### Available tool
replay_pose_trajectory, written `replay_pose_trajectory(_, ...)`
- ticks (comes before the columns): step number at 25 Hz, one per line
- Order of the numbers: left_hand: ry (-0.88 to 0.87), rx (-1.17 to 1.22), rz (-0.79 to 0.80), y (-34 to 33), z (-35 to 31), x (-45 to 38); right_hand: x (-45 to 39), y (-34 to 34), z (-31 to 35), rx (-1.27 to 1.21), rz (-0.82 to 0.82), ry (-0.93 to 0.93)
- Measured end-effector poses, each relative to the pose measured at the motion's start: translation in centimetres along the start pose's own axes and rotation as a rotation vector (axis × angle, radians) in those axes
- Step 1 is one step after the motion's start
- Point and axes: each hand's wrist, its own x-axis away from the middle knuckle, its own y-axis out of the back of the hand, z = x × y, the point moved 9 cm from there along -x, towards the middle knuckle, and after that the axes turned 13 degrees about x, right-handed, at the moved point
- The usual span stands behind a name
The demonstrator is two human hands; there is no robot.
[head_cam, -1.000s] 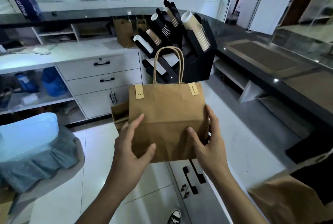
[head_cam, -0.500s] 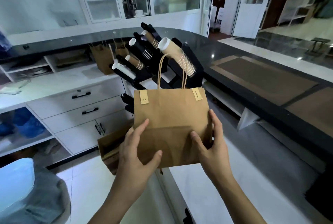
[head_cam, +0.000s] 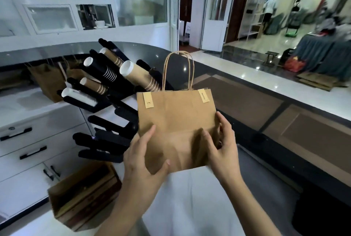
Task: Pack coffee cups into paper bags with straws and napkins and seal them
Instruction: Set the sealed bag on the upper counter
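The paper bag (head_cam: 176, 122) is held upright in the air above the white counter (head_cam: 190, 207), flat and folded, its twisted handles pointing up and its bottom flap lying against the front face. The left hand (head_cam: 144, 161) pinches the bag's lower left corner, thumb on the front face and fingers going behind it. The right hand (head_cam: 222, 150) grips the bag's lower right edge, thumb on the front, fingers curled round the side. To the left of the bag stands a black cup rack (head_cam: 106, 103) holding sleeves of paper cups (head_cam: 138, 78); below and left of the bag sits a brown cardboard box (head_cam: 83, 196), and further left more brown bags (head_cam: 49, 82) stand on a shelf. No straws or napkins can be made out. The step in hand looks like opening the bag: next the sides probably need pulling apart and the base pushed out flat so it can stand on the counter and take a cup.
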Motion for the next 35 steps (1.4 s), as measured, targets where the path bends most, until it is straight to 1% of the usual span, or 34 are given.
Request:
replay_pose_trajectory(3, -0.038, 0.031, 0.015, -1.9, -0.2, -3.9, -3.8, 0.9, -0.3, 0.039, -0.064, -0.017)
replay_pose_trajectory(6, -0.122, 0.015, 0.038, -3.9, -0.3, -7.8, -7.8, 1.5, -0.6, 0.043, -0.120, -0.049)
replay_pose_trajectory(10, -0.187, 0.047, 0.088, -6.7, 0.8, -12.0, -13.0, 1.9, -1.5, 0.078, -0.132, -0.100)
replay_pose_trajectory(13, -0.224, 0.055, 0.133, -9.1, 1.7, -14.7, -16.4, 2.4, -2.1, 0.108, -0.186, -0.107)
replay_pose_trajectory(21, -0.234, 0.031, 0.241, -14.8, 3.6, -20.9, -24.4, 3.3, -4.9, 0.178, -0.250, -0.193)
replay_pose_trajectory(26, -0.272, 0.009, 0.340, -17.8, 4.9, -24.4, -29.1, 2.6, -6.9, 0.084, -0.216, -0.310)
replay_pose_trajectory(30, -0.215, 0.007, 0.421, -20.1, 7.1, -26.6, -32.3, 1.5, -7.9, 0.015, -0.192, -0.361)
replay_pose_trajectory(35, -0.201, 0.011, 0.455, -22.0, 9.0, -28.8, -35.3, -0.1, -9.5, 0.016, -0.163, -0.397)
